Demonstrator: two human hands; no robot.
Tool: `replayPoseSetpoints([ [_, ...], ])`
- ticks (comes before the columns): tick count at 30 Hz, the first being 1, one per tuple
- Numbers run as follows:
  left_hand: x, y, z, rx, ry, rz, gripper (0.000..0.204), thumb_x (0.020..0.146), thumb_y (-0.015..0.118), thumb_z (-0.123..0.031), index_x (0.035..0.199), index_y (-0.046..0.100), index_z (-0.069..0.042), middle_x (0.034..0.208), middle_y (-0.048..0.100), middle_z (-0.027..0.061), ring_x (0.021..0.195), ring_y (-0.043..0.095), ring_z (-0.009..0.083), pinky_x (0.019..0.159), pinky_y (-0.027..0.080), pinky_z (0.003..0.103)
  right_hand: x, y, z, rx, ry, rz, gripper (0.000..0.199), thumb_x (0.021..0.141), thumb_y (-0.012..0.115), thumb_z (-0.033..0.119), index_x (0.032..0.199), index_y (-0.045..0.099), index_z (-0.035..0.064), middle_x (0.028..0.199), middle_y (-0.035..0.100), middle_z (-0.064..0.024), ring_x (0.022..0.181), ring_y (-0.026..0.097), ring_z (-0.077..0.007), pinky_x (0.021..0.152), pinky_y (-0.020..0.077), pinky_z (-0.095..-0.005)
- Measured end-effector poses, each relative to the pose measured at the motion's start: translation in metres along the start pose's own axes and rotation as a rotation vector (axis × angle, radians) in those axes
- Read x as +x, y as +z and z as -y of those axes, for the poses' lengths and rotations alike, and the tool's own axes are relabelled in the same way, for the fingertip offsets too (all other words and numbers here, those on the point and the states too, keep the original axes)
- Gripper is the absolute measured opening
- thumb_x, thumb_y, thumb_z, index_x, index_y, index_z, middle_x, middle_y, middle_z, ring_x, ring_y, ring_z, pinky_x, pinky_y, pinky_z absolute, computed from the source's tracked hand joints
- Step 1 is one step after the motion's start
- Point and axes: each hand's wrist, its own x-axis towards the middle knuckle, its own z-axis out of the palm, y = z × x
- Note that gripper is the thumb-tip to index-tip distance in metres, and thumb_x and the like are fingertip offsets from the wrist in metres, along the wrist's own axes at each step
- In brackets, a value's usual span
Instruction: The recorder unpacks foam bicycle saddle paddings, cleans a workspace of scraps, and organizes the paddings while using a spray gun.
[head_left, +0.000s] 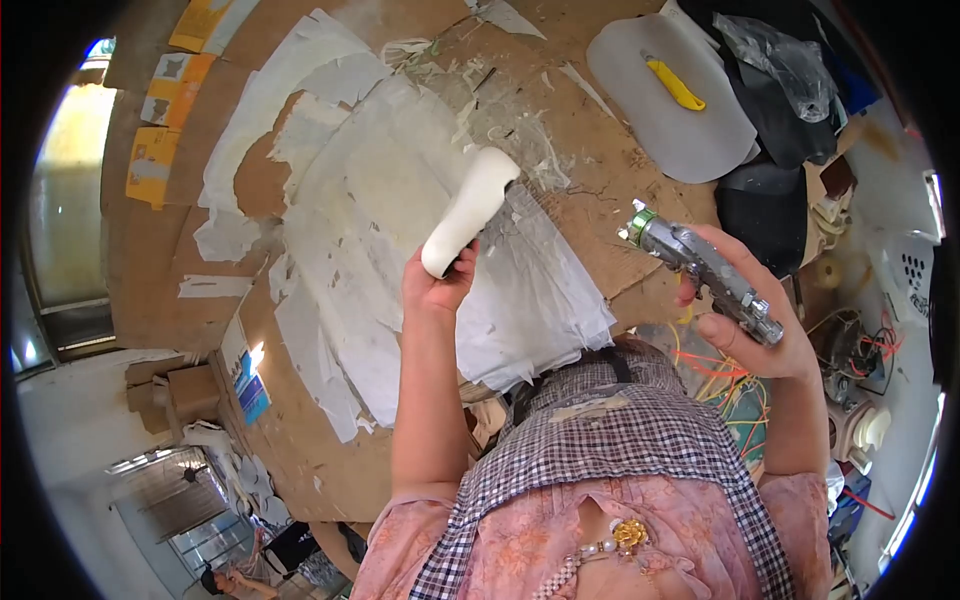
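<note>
My left hand (pixel 430 288) is closed round the heel end of a white shoe sole (pixel 470 208), whose edge and underside show black. The sole is held up over white paper sheets (pixel 370 190), its far end pointing away to the right. In my right hand (pixel 775 335) is a grey metal spray gun (pixel 705 268) with a green ring near its nozzle. My fingers and thumb wrap its body, and the nozzle points up and left, toward the sole's side but apart from it. The gun's lower part is hidden by my hand.
Brown cardboard (pixel 540 90) lies under the paper, with torn scraps around. At the far right are a grey mat (pixel 660 120), a yellow strip (pixel 676 86) and black sheets (pixel 765 215). Coloured cords (pixel 735 375) hang below my right hand. Another person (pixel 240 580) is at the lower left.
</note>
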Motion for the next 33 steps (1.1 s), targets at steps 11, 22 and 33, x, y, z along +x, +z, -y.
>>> replayPoseSetpoints([
  [11, 0.009, 0.022, 0.029, 0.061, 0.106, -0.175, 0.029, 0.086, 0.042, -0.015, 0.105, 0.053, 0.004, 0.097, 0.055, 0.0229, 0.078, 0.055, 0.0283, 0.048, 0.046, 0.026, -0.012, -0.049, 0.014, -0.166, -0.044, 0.094, 0.064, 0.075, 0.065, 0.021, 0.129, 0.039, -0.0023, 0.08, 0.057, -0.0057, 0.069, 0.055, -0.0121, 0.064, 0.0451, -0.0251],
  [22, 0.018, 0.025, 0.039, 0.085, 0.154, -0.176, 0.029, 0.085, 0.041, -0.014, 0.105, 0.053, 0.003, 0.094, 0.055, 0.0205, 0.076, 0.056, 0.0268, 0.048, 0.046, 0.025, -0.031, -0.09, 0.022, -0.19, -0.062, 0.087, 0.057, 0.073, 0.064, 0.015, 0.124, 0.046, -0.0017, 0.074, 0.058, -0.0046, 0.062, 0.055, -0.0115, 0.058, 0.0445, -0.0234],
  [33, 0.02, 0.029, 0.036, 0.106, 0.191, -0.146, 0.027, 0.085, 0.042, -0.013, 0.103, 0.054, 0.003, 0.09, 0.058, 0.0182, 0.072, 0.058, 0.0262, 0.046, 0.045, 0.025, -0.012, -0.117, 0.006, -0.186, -0.105, 0.217, 0.056, 0.074, 0.063, 0.009, 0.125, 0.044, -0.0008, 0.079, 0.06, -0.0081, 0.061, 0.055, -0.0141, 0.059, 0.0437, -0.0256],
])
